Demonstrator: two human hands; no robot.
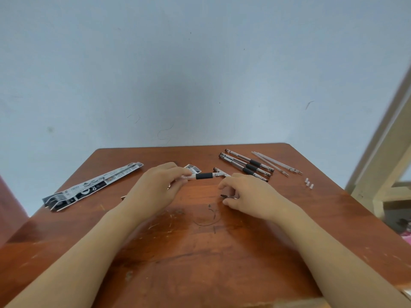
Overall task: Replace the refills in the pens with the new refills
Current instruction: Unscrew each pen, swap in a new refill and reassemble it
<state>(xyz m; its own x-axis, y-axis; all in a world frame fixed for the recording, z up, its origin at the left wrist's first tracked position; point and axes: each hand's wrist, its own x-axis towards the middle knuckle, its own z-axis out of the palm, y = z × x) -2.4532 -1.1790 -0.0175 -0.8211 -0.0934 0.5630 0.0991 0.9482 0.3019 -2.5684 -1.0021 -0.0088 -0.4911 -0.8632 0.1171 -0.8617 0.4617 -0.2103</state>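
Observation:
My left hand (159, 185) grips a clear pen with a black rubber grip (203, 175), held level just above the wooden table (200, 252). My right hand (249, 195) lies to its right, fingers curled round a small dark pen part (224, 196). Three assembled pens (249, 165) lie side by side behind my right hand, with another pen (219, 171) partly hidden by it. Several thin clear refills (277, 163) lie at the far right. The refill packet (91, 185) lies at the left.
Two small white caps (309, 183) sit near the table's right edge. A torn piece of packaging (192, 167) lies behind the held pen. A pale wall stands behind the table, and a wooden frame (382, 152) stands at the right.

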